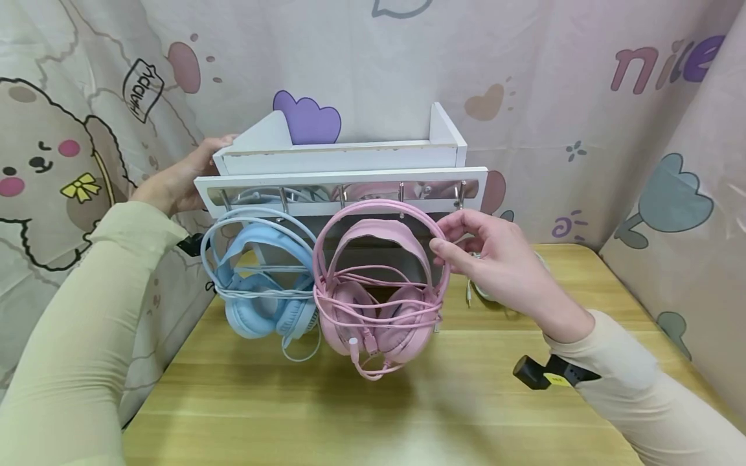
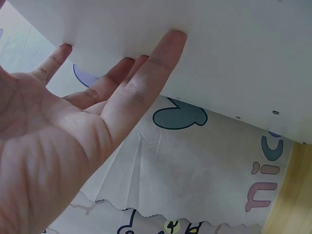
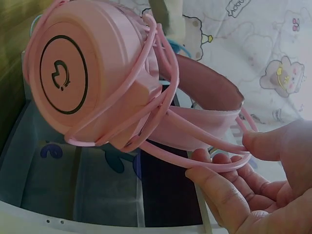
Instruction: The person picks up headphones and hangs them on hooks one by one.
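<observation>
Left grip [image 1: 185, 173], spread, touches rack's [image 1: 350, 160] left side; right grip [image 1: 492, 257] pinches pink headset [image 1: 402, 339] before it; bench [image 1: 574, 291] runs past rack's right edge.

The head view is bright and evenly lit, with soft shadows on the wooden table [image 1: 233, 401] beneath the pink headphones [image 1: 405, 323] — while both wrist views look dimmer and greyer, the right one washing out the curtain [image 3: 295, 105] and bowing the white rack [image 3: 97, 227] at bottom.
</observation>
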Motion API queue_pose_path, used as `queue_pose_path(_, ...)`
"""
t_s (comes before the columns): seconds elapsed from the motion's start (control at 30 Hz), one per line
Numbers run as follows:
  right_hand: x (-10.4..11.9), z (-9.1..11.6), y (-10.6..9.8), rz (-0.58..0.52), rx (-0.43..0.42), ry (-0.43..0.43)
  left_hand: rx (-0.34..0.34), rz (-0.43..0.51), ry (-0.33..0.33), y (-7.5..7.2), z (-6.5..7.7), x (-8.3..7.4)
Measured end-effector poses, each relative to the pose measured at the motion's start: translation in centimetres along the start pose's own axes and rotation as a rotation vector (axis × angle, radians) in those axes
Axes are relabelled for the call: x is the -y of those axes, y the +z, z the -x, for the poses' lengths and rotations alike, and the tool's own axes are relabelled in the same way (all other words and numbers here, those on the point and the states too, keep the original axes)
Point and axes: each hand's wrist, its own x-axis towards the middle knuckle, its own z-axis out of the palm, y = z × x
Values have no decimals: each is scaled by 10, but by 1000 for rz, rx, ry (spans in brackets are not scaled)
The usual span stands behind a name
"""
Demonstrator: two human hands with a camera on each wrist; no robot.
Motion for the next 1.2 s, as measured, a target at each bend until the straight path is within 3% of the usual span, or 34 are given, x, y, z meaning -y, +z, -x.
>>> queue_pose_path(0.43,3,-2,5,1,-30,48,-2,-29,-9,-1,1,1)
queue_pose_path(0.8,11,-3,4,-22,-43,40,7,-12,-24,-3,0,2)
queue_pose_path(1.2,5,-3,12,117,-85,0,-20,-23,-22,-1,-1,3)
